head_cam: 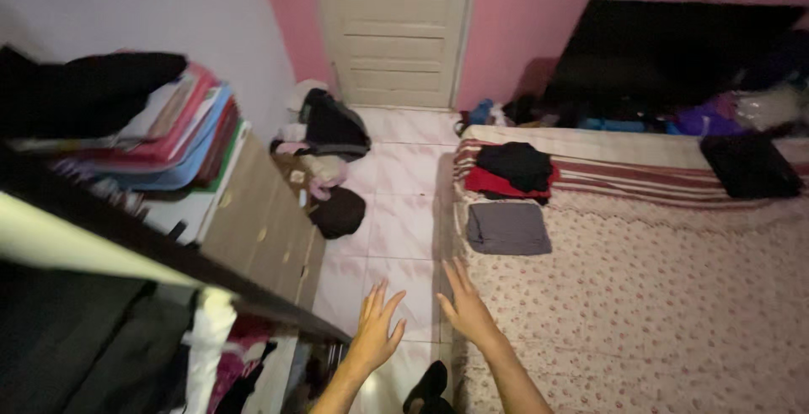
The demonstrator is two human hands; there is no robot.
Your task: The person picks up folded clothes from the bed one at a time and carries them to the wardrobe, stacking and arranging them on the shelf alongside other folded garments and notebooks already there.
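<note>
Both hands are up and empty here, fingers spread wide, holding nothing. The left hand [377, 325] hovers over the pale tiled floor [396, 170], palm away from the camera. The right hand [463, 306] sits just beside it, right at the edge of the bed [640, 321] with its flowered cover. Ahead of the right hand, a folded grey garment [509, 229] lies flat on the bed, apart from the fingertips. Beyond that, a black piece on a red one forms a small pile [514, 171] on the striped blanket [640, 182]. To the left, a chest of drawers [265, 229] carries a stack of folded clothes [181, 132]. Bags and clothes are heaped on the floor [329, 161] near the closed cream door [394, 31].
</note>
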